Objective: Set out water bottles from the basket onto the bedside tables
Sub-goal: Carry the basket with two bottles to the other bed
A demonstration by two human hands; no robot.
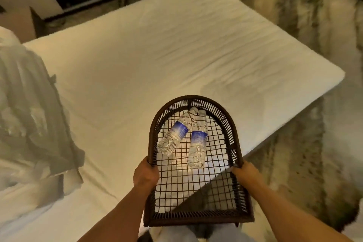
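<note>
Basket (pixel 198 216) near edge cut; bottle caps (pixel 197 111) apparently blurred.

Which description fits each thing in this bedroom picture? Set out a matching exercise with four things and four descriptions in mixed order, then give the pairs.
Things
1. left hand
2. right hand
3. water bottles
4. mattress

Descriptions
A. lying on their sides, caps toward the rounded far end
B. bare and white, below the basket
C. gripping the basket's left rim
D. gripping the basket's right rim

Pairs: 1-C, 2-D, 3-A, 4-B. The dark wicker basket is held over the mattress corner, with both bottles lying on its open mesh bottom.
</note>
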